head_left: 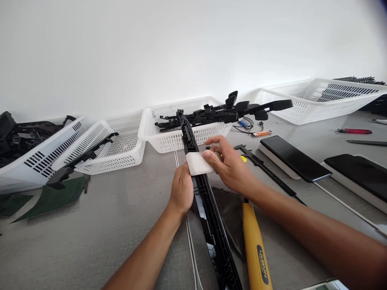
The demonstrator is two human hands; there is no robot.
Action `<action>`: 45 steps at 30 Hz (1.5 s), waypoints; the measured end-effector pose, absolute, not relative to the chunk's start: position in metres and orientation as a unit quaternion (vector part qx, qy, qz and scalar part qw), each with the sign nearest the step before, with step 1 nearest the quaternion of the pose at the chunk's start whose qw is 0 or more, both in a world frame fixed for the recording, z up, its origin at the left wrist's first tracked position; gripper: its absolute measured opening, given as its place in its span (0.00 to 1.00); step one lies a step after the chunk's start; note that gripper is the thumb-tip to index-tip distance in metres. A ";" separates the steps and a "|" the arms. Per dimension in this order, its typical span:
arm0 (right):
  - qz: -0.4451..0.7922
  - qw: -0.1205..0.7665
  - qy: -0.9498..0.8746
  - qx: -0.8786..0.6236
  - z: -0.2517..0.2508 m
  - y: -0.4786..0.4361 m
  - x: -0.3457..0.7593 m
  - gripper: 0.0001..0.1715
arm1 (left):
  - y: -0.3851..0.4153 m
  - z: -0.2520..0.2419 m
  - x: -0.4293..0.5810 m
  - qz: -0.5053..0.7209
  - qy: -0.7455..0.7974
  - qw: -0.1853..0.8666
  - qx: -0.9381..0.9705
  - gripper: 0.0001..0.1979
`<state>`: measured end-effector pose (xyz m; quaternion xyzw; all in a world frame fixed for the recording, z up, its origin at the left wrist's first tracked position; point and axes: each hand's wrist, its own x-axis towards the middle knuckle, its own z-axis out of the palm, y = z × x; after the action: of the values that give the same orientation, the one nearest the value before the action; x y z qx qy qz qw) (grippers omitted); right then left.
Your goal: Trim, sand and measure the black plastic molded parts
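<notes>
A long black plastic part runs from the bottom of the view up toward the middle basket. My left hand is closed around it from the left, near its middle. My right hand pinches a small white block and presses it on top of the black part, just above my left hand. Both forearms reach in from the bottom edge.
White perforated baskets line the wall, some holding black plastic parts. A yellow-handled tool lies beside the long part. Two dark phones on white boxes, a caliper and a red pen lie to the right. Green sheet at left.
</notes>
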<state>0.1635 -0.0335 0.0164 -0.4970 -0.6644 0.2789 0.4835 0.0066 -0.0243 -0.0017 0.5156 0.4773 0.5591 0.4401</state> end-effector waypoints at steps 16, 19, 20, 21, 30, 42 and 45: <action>0.305 0.502 -0.665 -0.461 0.018 -0.037 0.161 0.25 | -0.025 -0.001 0.004 0.534 0.424 0.435 0.589 0.12; 0.306 0.496 -0.681 -0.444 0.018 -0.038 0.159 0.28 | -0.026 -0.001 0.003 0.542 0.420 0.422 0.593 0.15; 0.299 0.496 -0.678 -0.453 0.018 -0.037 0.161 0.29 | -0.027 0.001 0.004 0.542 0.436 0.417 0.585 0.16; 0.291 0.496 -0.672 -0.466 0.018 -0.037 0.162 0.30 | -0.028 0.004 0.004 0.543 0.454 0.414 0.572 0.18; 0.300 0.478 -0.682 -0.465 0.016 -0.037 0.160 0.31 | -0.026 0.006 0.007 0.576 0.496 0.453 0.466 0.17; 0.281 0.460 -0.702 -0.465 0.017 -0.036 0.162 0.31 | -0.025 0.006 0.004 0.567 0.487 0.457 0.483 0.23; 0.271 0.454 -0.679 -0.510 0.013 -0.028 0.172 0.32 | -0.024 0.012 0.004 0.593 0.477 0.459 0.459 0.19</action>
<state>0.1722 -0.0281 0.0132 -0.5103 -0.6786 0.2708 0.4536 0.0039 -0.0237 0.0119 0.4586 0.4765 0.5930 0.4593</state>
